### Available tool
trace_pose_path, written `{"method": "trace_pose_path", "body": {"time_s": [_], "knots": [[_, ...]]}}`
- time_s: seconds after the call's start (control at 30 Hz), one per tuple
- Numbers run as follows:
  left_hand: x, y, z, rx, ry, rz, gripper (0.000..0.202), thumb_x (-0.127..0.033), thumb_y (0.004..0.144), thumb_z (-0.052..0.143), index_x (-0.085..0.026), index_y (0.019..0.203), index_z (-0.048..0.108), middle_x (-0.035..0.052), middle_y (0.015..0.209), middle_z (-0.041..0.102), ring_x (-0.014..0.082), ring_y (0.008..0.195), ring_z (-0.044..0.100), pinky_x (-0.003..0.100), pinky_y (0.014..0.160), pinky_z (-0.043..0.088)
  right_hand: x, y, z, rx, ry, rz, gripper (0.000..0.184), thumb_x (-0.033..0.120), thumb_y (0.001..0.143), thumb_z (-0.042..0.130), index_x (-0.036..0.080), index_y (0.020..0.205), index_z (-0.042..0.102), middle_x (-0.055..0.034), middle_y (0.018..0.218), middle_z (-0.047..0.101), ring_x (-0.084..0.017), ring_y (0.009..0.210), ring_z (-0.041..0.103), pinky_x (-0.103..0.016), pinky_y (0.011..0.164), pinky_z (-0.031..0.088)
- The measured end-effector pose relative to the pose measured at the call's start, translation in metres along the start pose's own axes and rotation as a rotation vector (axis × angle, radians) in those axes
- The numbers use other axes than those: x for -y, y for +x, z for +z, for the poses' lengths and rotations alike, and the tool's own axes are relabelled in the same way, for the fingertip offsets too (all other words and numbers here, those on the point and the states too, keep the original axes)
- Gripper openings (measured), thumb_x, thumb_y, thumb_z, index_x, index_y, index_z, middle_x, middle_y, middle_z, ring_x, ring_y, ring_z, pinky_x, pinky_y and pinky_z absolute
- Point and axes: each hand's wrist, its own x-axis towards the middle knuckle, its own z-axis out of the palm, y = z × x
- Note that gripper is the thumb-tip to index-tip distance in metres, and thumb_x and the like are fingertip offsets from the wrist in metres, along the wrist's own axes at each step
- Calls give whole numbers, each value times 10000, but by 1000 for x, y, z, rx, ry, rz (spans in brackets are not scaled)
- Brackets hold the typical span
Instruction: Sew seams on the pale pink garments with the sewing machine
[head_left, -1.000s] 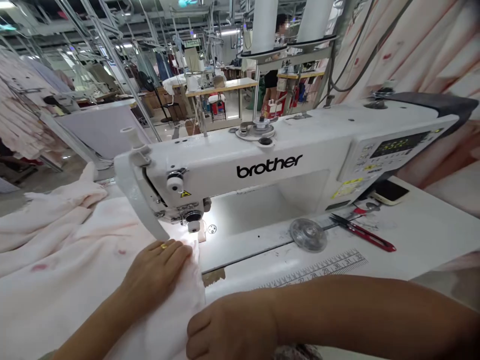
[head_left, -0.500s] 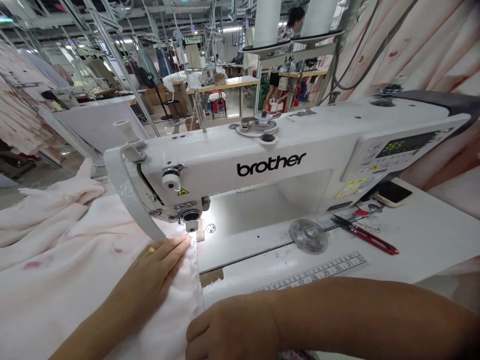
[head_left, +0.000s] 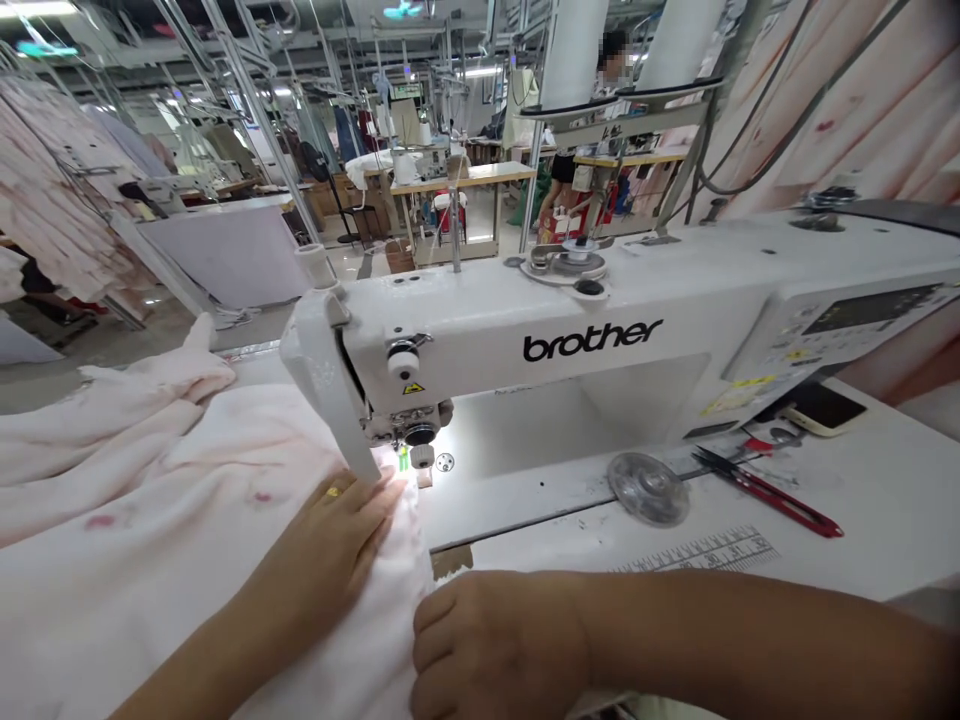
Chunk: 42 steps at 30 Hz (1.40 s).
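Pale pink fabric [head_left: 187, 540] with a few darker pink spots spreads over the left side and runs up to the presser area of a white sewing machine [head_left: 480, 330]. My left hand [head_left: 341, 530], a ring on one finger, lies flat on the fabric with its fingers stretched toward the needle. The fingertips are just in front of the machine head, under the lit area. Lower down, my right hand [head_left: 495, 645] is closed at the fabric's right edge, its fingers curled over the cloth. What lies inside that grip is partly hidden.
Right of the hands lie a clear plastic disc [head_left: 649, 488], red-handled thread snips [head_left: 772, 490] and a phone [head_left: 825, 408]. A printed ruler [head_left: 705, 555] marks the table's front. White thread cones [head_left: 574, 50] stand above the machine. A person [head_left: 562, 175] stands far back.
The camera view has shifted, so the machine and table appear farther right. Both hands keep much the same places on the fabric.
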Motion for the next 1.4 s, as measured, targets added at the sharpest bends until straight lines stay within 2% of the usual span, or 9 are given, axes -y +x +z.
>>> {"method": "trace_pose_path", "body": {"time_s": [0.13, 0.33, 0.47, 0.6, 0.8, 1.0, 1.17, 1.27, 1.4], "knots": [[4, -3, 6, -51, 41, 40, 425, -217, 970, 418, -265, 1389, 472, 33, 1360, 585, 247, 1221, 546, 472, 1076, 379, -4, -2, -2, -60, -10, 23, 258, 187, 835, 783, 183, 687, 571, 50, 733, 607, -126, 718, 518, -269, 746, 428], [13, 11, -4, 14, 6, 31, 348, -220, 981, 383, -262, 1274, 565, 46, 1267, 642, 249, 1165, 591, 437, 979, 481, -8, -3, -3, -142, -75, 32, 141, 142, 854, 719, 189, 748, 640, 41, 666, 535, -138, 672, 495, -283, 701, 422], [10, -1, -5, -30, 10, 68, 405, -191, 967, 395, -264, 1350, 503, 51, 1362, 574, 249, 1244, 532, 440, 1036, 452, -8, -5, -5, -138, -157, -94, 49, 141, 890, 675, 149, 847, 695, 2, 741, 571, -152, 720, 531, -298, 803, 449], [6, -14, 3, -57, 9, 86, 429, -211, 969, 410, -273, 1390, 463, 27, 1416, 532, 227, 1298, 498, 401, 1062, 448, -7, -7, -8, -105, -244, -214, 75, 131, 907, 635, 124, 912, 709, -57, 870, 629, -182, 827, 585, -328, 912, 440], [5, -15, 5, -36, 22, 61, 456, -267, 986, 408, -261, 1442, 397, 29, 1460, 492, 213, 1347, 453, 384, 1086, 440, -2, -6, 1, -203, -171, -30, 154, 198, 899, 712, 173, 761, 650, 23, 693, 571, -134, 666, 520, -278, 696, 449], [0, -11, 11, -59, 28, 63, 445, -269, 962, 443, -282, 1407, 465, 25, 1462, 495, 259, 1347, 454, 421, 1080, 432, -3, -4, 4, -163, -142, 12, 189, 206, 861, 748, 186, 737, 607, 51, 663, 544, -120, 635, 498, -271, 698, 429], [14, 2, 8, -16, -11, 44, 428, -231, 972, 408, -268, 1395, 457, 51, 1361, 583, 243, 1228, 557, 443, 1061, 427, -10, -5, 2, -167, -169, 102, 207, 112, 847, 654, 181, 683, 549, 42, 648, 497, -130, 598, 463, -293, 651, 403], [20, 4, 2, -7, 20, 70, 384, -223, 974, 401, -271, 1343, 497, 61, 1289, 626, 244, 1209, 567, 424, 1017, 454, -17, -6, 1, -152, -217, 133, 192, 85, 858, 637, 171, 709, 552, 35, 668, 500, -139, 621, 465, -293, 652, 391], [14, -3, 1, -52, 21, 125, 381, -158, 953, 402, -258, 1300, 525, 57, 1332, 595, 236, 1231, 544, 392, 1005, 456, -21, -8, 1, -145, -223, 149, 199, 71, 890, 607, 168, 722, 565, 33, 674, 502, -144, 639, 467, -291, 676, 385]]}}
